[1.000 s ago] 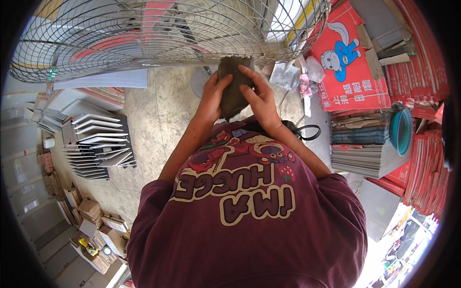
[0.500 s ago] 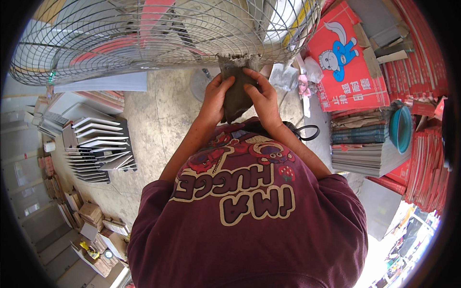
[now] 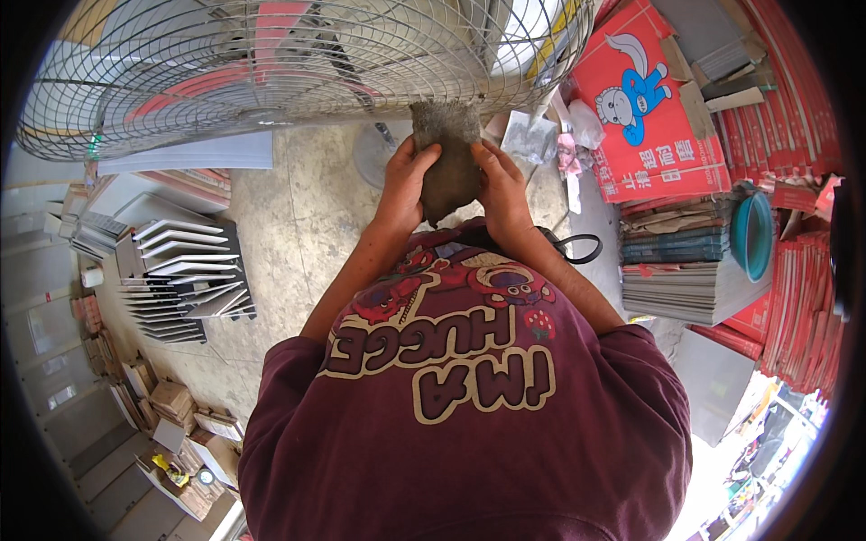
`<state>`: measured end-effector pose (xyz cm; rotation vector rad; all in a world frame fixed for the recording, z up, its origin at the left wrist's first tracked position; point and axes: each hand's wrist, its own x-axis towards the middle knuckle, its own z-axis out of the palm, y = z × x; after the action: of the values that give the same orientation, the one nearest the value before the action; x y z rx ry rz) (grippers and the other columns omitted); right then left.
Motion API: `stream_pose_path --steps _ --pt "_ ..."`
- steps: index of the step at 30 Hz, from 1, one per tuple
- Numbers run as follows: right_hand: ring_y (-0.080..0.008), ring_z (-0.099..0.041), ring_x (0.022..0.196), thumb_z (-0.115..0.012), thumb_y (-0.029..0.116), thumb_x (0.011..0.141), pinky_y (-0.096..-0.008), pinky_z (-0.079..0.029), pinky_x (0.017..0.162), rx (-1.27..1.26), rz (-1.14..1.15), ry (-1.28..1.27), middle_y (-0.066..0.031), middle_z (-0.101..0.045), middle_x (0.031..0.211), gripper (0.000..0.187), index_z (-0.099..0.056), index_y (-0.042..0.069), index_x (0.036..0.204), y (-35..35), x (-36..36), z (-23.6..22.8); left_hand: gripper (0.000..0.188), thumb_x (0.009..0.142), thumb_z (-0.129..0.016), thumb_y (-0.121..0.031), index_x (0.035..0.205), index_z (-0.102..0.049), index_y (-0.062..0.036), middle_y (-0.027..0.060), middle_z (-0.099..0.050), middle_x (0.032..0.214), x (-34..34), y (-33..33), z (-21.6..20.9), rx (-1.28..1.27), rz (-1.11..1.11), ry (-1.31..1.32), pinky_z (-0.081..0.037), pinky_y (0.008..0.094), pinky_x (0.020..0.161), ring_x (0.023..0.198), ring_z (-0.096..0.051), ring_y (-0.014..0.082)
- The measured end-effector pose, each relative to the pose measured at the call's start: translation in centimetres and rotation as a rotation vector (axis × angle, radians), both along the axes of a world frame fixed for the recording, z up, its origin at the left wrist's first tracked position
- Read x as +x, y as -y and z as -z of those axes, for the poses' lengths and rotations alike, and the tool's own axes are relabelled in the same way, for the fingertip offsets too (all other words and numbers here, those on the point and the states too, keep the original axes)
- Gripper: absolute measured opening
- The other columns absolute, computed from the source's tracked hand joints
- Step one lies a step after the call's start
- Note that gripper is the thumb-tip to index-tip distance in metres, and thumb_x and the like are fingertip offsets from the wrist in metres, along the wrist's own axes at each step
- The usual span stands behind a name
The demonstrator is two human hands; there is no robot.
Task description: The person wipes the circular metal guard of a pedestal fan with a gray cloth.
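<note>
A dark grey-brown rag (image 3: 447, 158) hangs spread between my two hands, its frayed upper edge close to the rim of a big wire fan guard (image 3: 298, 68). Whether the rag touches the wires I cannot tell. My left hand (image 3: 403, 180) pinches its left side, thumb on top and fingers behind. On the opposite side, my right hand (image 3: 505, 185) grips the edge between thumb and fingers. The rag's lower end tapers to a ragged point above my maroon shirt.
A rack of upright tiles (image 3: 185, 270) stands on the left. On the right are a red carton (image 3: 645, 117), stacked tiles (image 3: 672, 293) and a teal basin (image 3: 751, 236). Wooden boxes (image 3: 176, 401) sit at lower left. Bare concrete floor (image 3: 307, 225) shows between them.
My right hand has shifted from the rag's upper part, near the guard, down to its right edge. The rag is now spread wider and flatter. My left hand has hardly moved.
</note>
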<state>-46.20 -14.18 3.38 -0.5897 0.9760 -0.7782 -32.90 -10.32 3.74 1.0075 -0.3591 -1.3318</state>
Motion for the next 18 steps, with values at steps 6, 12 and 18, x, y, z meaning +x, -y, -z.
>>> stream_pose_path --steps 6,12,18 --pt "-0.0142 -0.057 0.093 -0.060 0.024 0.087 -0.0268 -0.045 0.081 -0.006 -0.129 0.095 -0.0058 -0.061 0.105 0.037 -0.053 0.003 0.117 -0.4 0.2 0.0 0.030 0.090 -0.053 -0.010 0.119 -0.050 -0.0019 0.0071 -0.060 0.108 -0.4 -0.2 1.1 -0.004 0.028 0.039 -0.048 0.0292 0.083 0.097 -0.059 0.0160" --pt "-0.0140 -0.059 0.088 -0.059 0.019 0.087 -0.0274 -0.048 0.077 0.031 -0.054 0.121 -0.0060 -0.062 0.101 0.029 -0.056 0.003 0.111 0.0 0.2 0.6 0.031 0.089 -0.054 -0.010 0.119 -0.050 -0.0006 0.0073 -0.059 0.108 -0.8 -0.5 1.3 0.057 0.072 0.026 -0.047 0.0282 0.083 0.096 -0.058 0.0154" --pt "-0.0112 -0.057 0.087 -0.060 0.019 0.088 -0.0257 -0.047 0.074 -0.085 0.040 0.168 -0.0032 -0.062 0.099 0.025 -0.059 0.003 0.108 0.7 0.3 -0.7 0.034 0.090 -0.055 -0.015 0.119 -0.049 0.0017 0.0071 -0.060 0.106 -1.2 -0.9 1.0 0.021 0.042 0.107 -0.045 0.0268 0.084 0.097 -0.056 0.0139"
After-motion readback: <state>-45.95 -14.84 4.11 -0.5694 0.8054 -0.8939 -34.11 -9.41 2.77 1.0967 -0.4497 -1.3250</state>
